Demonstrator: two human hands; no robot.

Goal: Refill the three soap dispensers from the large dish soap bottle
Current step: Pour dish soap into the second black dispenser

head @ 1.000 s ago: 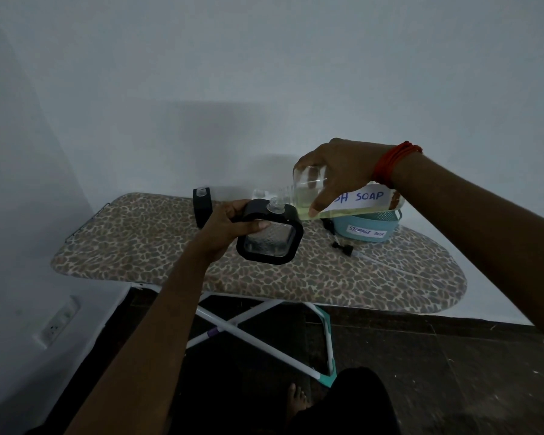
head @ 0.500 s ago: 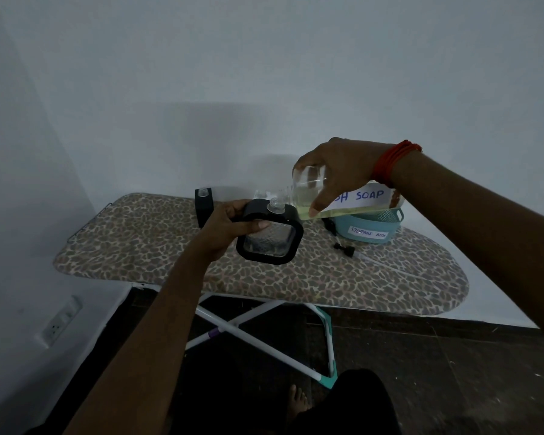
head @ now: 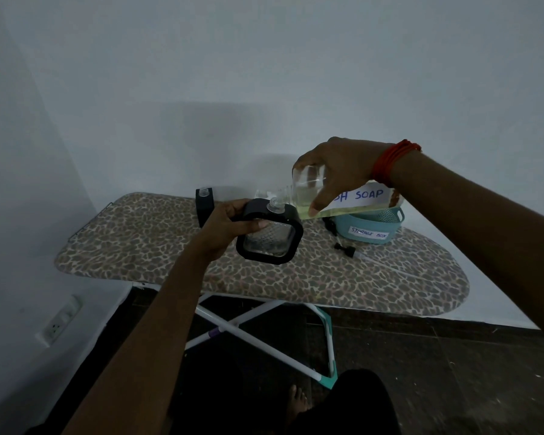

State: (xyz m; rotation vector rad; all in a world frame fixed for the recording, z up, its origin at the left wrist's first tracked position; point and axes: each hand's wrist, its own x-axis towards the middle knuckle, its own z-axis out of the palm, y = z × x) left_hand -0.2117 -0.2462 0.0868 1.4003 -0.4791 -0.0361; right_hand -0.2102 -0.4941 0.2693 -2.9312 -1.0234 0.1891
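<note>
My right hand [head: 336, 171] grips the large clear dish soap bottle [head: 358, 200], labelled "SOAP", tipped almost flat with its neck pointing left. Pale yellow liquid lies along the bottle's lower side. Its mouth sits right over the open clear neck of a square black-framed dispenser [head: 269, 237], which my left hand [head: 230, 227] holds above the board by its upper left corner. That dispenser looks nearly empty. A second black dispenser [head: 204, 205] with an open neck stands at the back of the board. A third one is not visible.
Everything rests on a leopard-print ironing board [head: 139, 240] against a pale wall. A teal basket [head: 369, 227] labelled "STORAGE BOX" stands behind the bottle. A black pump head with its tube [head: 347, 249] lies loose near the basket. A wall socket [head: 58, 321] is low on the left.
Both hands hold nearly the same pose. The bottle mouth stays over the dispenser's neck, and the whole scene has shifted only slightly in view.
</note>
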